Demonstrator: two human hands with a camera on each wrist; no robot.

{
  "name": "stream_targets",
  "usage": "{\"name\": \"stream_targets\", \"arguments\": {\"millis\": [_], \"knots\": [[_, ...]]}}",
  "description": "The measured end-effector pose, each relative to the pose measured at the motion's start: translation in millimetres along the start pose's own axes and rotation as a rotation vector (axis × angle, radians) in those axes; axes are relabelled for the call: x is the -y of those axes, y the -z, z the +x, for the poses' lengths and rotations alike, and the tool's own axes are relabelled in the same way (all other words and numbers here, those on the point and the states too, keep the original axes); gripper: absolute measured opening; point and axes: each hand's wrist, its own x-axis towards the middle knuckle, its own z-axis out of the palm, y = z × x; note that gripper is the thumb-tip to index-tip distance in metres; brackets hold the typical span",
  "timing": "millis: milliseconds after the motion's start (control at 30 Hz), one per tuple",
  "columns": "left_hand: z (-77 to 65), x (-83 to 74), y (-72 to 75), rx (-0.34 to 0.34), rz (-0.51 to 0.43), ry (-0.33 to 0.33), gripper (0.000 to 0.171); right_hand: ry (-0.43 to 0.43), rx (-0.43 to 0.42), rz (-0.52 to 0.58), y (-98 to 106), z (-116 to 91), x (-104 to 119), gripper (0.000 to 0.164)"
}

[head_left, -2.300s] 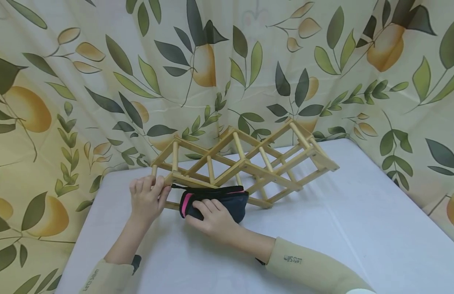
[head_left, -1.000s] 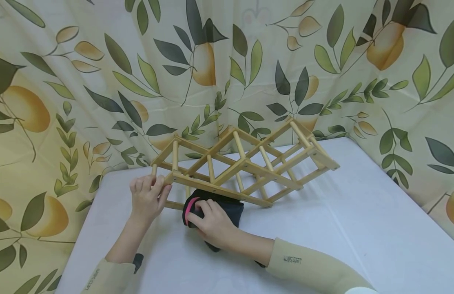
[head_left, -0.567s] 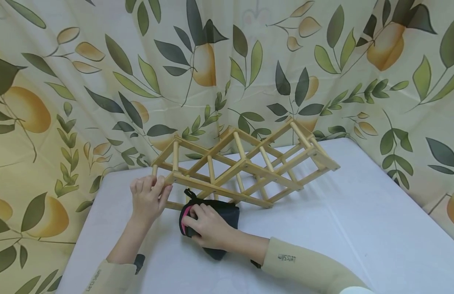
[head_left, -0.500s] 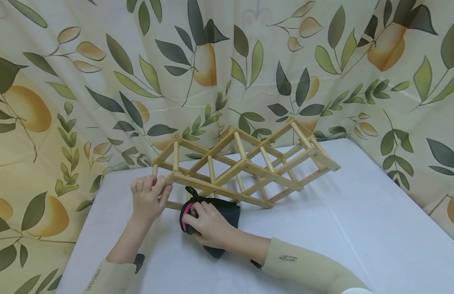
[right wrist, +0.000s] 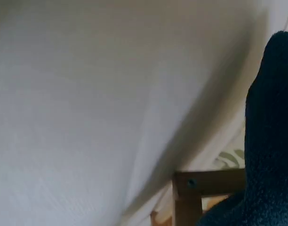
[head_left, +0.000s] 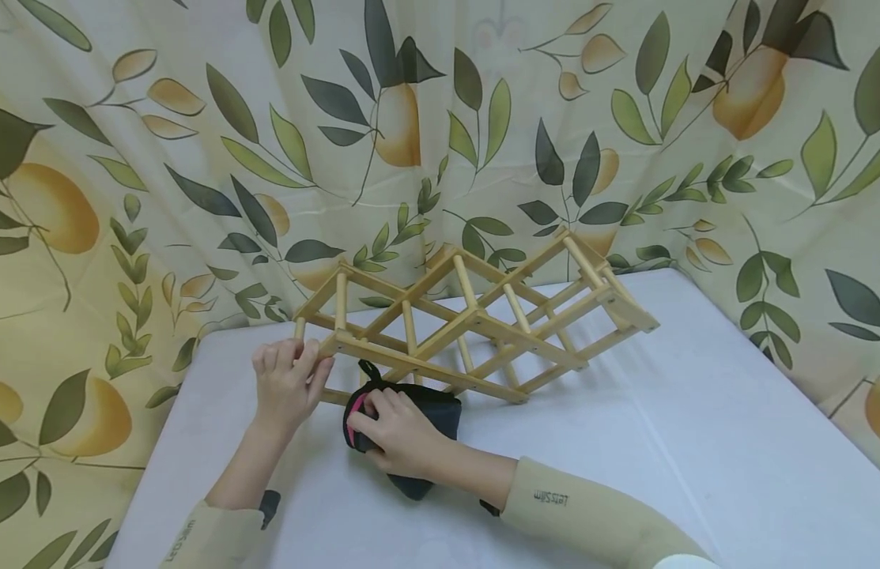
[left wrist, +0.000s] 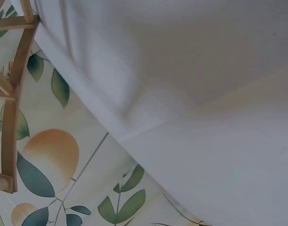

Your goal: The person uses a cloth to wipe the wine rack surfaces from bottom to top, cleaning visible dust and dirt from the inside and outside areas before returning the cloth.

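Observation:
A pale wooden lattice rack (head_left: 475, 320) with round crossbars stands on the table. My left hand (head_left: 286, 383) grips its left end, fingers over the corner. In front of the rack's lower bar, my right hand (head_left: 400, 431) pinches a dark blue fabric item (head_left: 440, 411), like a soft pouch, with black trim, a pink stripe at its left end and a small black loop on top. My hand covers part of it, so its exact kind cannot be told. In the right wrist view, the item's fuzzy dark fabric (right wrist: 271, 141) fills the right side near a rack corner (right wrist: 186, 183).
A white cloth covers the table (head_left: 625, 458). Behind it hangs a curtain (head_left: 482, 118) printed with leaves and fruit, close to the rack's back. Part of the rack (left wrist: 11, 117) shows at the left edge of the left wrist view.
The right hand has drawn the dark fabric item from over the rack's front bar toward me and tilted it, then slightly left. The left hand and rack have not moved.

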Motion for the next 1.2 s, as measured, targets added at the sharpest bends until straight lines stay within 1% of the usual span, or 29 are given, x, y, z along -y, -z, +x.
{"name": "stream_targets", "arguments": {"millis": [67, 100, 133, 300, 367, 467, 667, 733, 800, 933, 1033, 1100, 1200], "knots": [[0.1, -0.1, 0.0, 0.002, -0.001, 0.002, 0.037, -0.012, 0.028, 0.011, 0.5, -0.1, 0.1, 0.039], [-0.1, -0.1, 0.1, 0.003, -0.001, 0.002, 0.037, -0.02, 0.023, 0.01, 2.5, -0.2, -0.1, 0.039], [0.0, -0.1, 0.4, 0.004, -0.002, 0.003, 0.037, -0.03, 0.007, 0.012, 5.1, -0.2, -0.6, 0.038], [-0.9, 0.1, 1.7, 0.006, 0.004, 0.0, 0.036, -0.067, -0.133, -0.012, 18.7, -1.0, -3.1, 0.03], [-1.3, -0.1, 1.5, 0.008, 0.004, -0.002, 0.036, -0.073, -0.156, -0.018, 19.8, -1.5, -3.7, 0.028], [-1.6, -0.5, 0.7, 0.004, 0.0, 0.003, 0.036, -0.063, -0.13, -0.01, 16.3, -0.8, -2.6, 0.029], [-1.2, -1.3, -0.5, -0.006, -0.003, 0.009, 0.037, -0.016, 0.043, 0.024, 2.4, 1.2, 1.4, 0.039], [-0.9, -1.3, -0.7, -0.005, -0.007, 0.009, 0.036, -0.019, 0.065, 0.029, 2.1, 0.9, 1.2, 0.039], [-0.5, -1.4, -0.6, -0.006, -0.009, 0.008, 0.036, -0.034, 0.05, 0.032, 6.5, 0.1, 0.0, 0.039], [0.0, -1.5, 0.6, -0.011, -0.004, 0.012, 0.036, -0.067, -0.041, 0.011, 19.0, -2.1, -3.6, 0.035], [-0.1, -0.7, 1.2, -0.013, -0.001, 0.011, 0.035, -0.082, -0.084, -0.002, 22.6, -2.4, -5.1, 0.029], [-0.4, -0.4, 0.7, -0.013, -0.003, 0.01, 0.035, -0.083, -0.08, 0.008, 20.6, -1.7, -4.9, 0.029], [-0.9, 0.0, -0.1, -0.013, 0.0, 0.012, 0.035, -0.064, -0.033, 0.031, 11.4, 0.9, -2.5, 0.035]]}}
